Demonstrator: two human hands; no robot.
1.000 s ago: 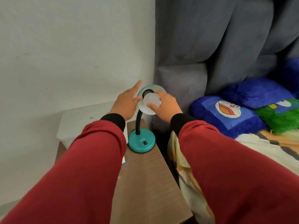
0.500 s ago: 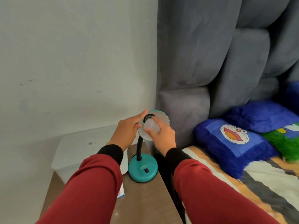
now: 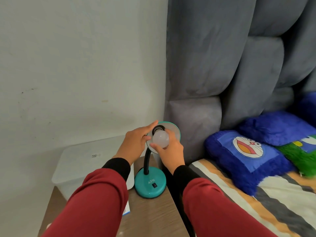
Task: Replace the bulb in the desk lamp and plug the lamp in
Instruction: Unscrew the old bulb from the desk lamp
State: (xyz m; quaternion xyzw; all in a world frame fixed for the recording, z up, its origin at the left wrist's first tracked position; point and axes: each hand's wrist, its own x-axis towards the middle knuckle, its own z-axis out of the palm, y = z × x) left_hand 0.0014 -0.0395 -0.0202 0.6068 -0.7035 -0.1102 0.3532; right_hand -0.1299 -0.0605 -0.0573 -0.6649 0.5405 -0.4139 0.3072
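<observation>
On the tabletop (image 3: 153, 216) beside the bed stands the desk lamp (image 3: 150, 183), its shade (image 3: 174, 132) tipped toward me. My right hand (image 3: 171, 151) holds the bulb (image 3: 160, 140) from below, fingers and thumb curled round it. My left hand (image 3: 135, 146) pinches the shade's left rim between thumb and outstretched forefinger. The bulb's long axis runs from the black socket (image 3: 158, 128) out toward me, round end nearest. How far its base is seated I cannot tell. Any twist must turn about that axis.

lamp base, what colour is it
The lamp base is teal, with a black switch; the head view shows it best.
</observation>
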